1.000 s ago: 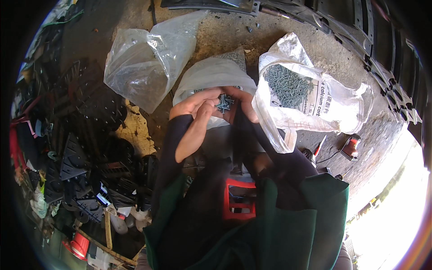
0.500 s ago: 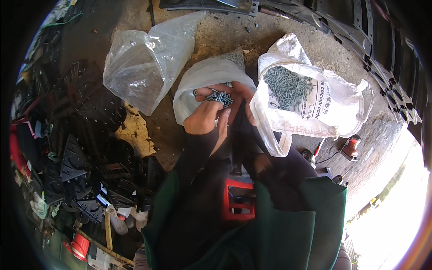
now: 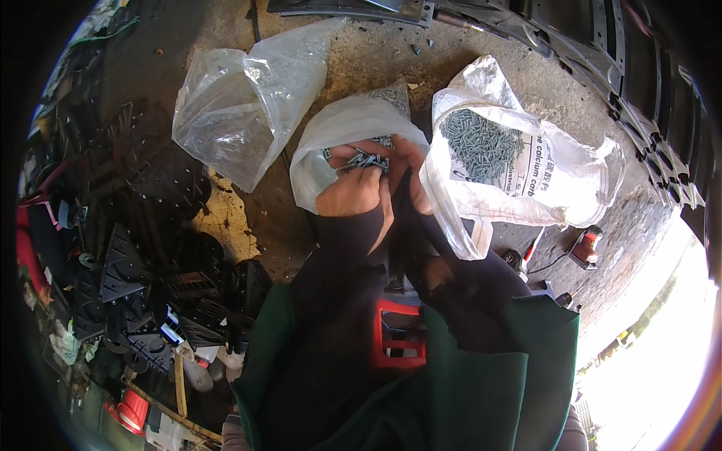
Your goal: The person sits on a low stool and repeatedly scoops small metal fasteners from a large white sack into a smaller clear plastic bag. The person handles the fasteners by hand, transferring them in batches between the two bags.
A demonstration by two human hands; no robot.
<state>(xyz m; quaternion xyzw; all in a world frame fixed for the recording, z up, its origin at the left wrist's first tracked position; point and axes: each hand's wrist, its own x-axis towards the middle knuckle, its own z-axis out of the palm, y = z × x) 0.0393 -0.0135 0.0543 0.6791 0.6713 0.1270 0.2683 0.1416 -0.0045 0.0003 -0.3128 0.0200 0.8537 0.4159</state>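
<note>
At the bottom of the frame is a green apron, beside a red frame. At centre the hands are together: the right hand cups screws, while the left hand lies against them, its fingertips hidden, grip unclear. A white bag opens around them. Right of centre lies a sack of similar screws; upper left, a clear bag.

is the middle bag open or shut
Open: the middle bag gapes toward the person, and small metal screws show inside its mouth.
</note>
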